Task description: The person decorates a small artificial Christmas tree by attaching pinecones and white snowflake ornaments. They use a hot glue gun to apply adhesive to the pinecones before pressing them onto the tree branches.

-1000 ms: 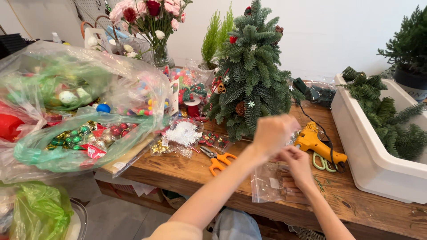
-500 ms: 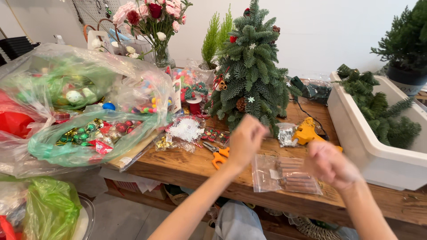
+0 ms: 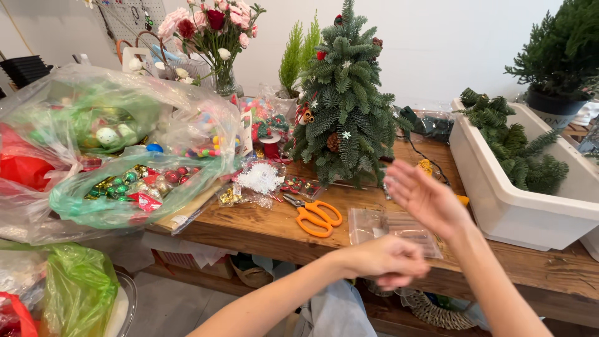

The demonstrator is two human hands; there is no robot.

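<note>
My left hand (image 3: pixel 388 260) hovers over the front edge of the wooden table (image 3: pixel 262 234), fingers curled in and blurred, with nothing showing in it. My right hand (image 3: pixel 424 196) is raised above it, palm open and fingers spread. Between and just behind them a clear plastic zip bag (image 3: pixel 380 226) lies flat on the table. Orange-handled scissors (image 3: pixel 318 217) lie to its left. A small decorated fir tree (image 3: pixel 343 112) stands behind, with red ornaments, a pine cone and white stars on it.
Large clear and green plastic bags of baubles (image 3: pixel 125 181) fill the left side. A long white planter (image 3: pixel 518 209) with fir cuttings sits at the right. A vase of pink and red flowers (image 3: pixel 215 37) stands at the back. Small packets of trimmings (image 3: pixel 256 181) lie near the scissors.
My left hand dropped from near the tree down to the table's front edge. My right hand lifted off the clear bag and opened, palm up. The view shifted slightly.
</note>
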